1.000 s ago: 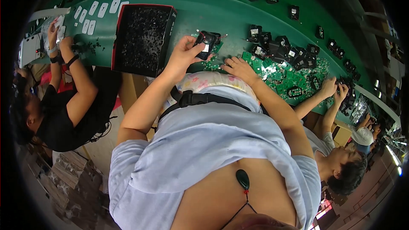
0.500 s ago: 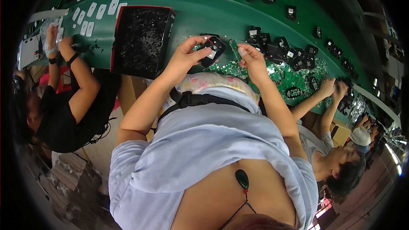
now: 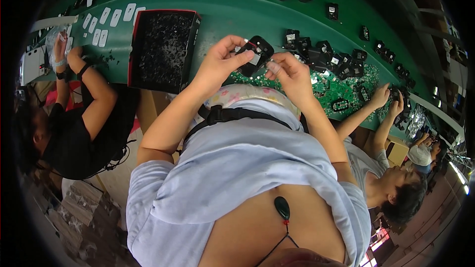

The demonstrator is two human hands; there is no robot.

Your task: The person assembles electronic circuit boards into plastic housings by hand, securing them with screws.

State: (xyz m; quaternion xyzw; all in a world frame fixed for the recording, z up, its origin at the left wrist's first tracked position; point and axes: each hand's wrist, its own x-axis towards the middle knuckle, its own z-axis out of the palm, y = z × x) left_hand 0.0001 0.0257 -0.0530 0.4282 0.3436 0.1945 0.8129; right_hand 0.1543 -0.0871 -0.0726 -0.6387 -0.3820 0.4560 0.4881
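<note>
Black case (image 3: 255,55) sits in gripping fingers of the left hand (image 3: 217,65), above the green table's (image 3: 215,24) near side. By its right edge, the right hand (image 3: 293,75) has bent fingers; whether they hold something, I cannot tell.

Black rounded casing (image 3: 261,51), tilted, in left fingers (image 3: 241,60)

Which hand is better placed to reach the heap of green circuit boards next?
Probably the right hand: it is nearer the green circuit boards, which lie just beside it. The left hand is farther away and grips the black casing. Whether the right one holds anything is hard to tell.
</note>
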